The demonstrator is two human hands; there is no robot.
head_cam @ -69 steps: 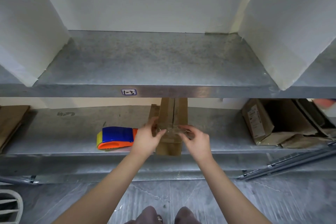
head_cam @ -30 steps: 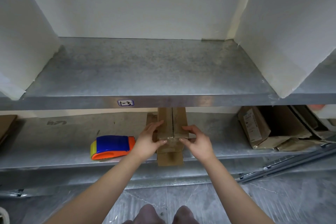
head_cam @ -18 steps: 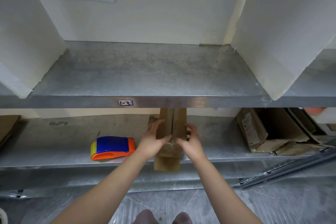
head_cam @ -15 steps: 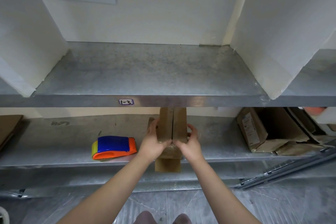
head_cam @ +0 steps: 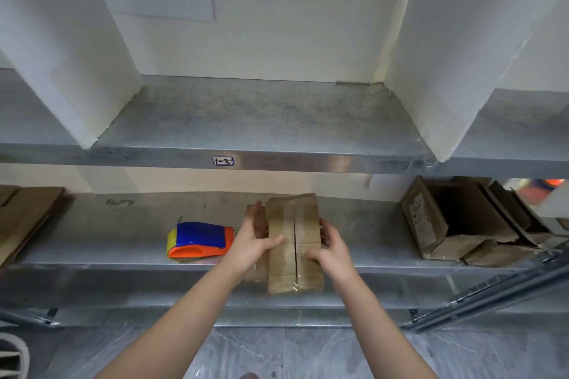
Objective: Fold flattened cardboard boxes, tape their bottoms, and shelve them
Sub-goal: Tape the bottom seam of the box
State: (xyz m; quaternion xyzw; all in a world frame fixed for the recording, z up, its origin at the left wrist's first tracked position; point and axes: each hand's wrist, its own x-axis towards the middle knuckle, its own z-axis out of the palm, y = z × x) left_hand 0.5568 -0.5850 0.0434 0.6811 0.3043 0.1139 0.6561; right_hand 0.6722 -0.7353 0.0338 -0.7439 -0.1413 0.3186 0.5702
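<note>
Drawn nearer since half a second ago: box (head_cam: 294, 243), taped seam up, near end now well out past the front edge of the lower shelf (head_cam: 92, 234), far end no longer tucked under the lip of the upper shelf (head_cam: 261, 120). Shifted too: both hands, from the near end to the long sides. Holds the left side with the left hand (head_cam: 251, 244), fingers laid along the wall, thumb bent over the top face; clamps the right side with the right hand (head_cam: 334, 251), fingers curled round the wall, thumb on top beside the seam. Reads as taping finished and pick-up begun: no more pressing on the tape, a carrying grip instead. Leaves the tape dispenser (head_cam: 200, 240) lying by the front edge just left of the left hand, untouched. Farther along the same shelf, flattened cardboard (head_cam: 24, 215) at the left end and open boxes (head_cam: 446, 224) lying toward the right end. Above and beyond, upper shelf between two white dividers (head_cam: 77, 40), label (head_cam: 223, 160) on its front edge, probably the place for this box; calls for a lift up and over that lip, level, without squeezing the thin walls.
</note>
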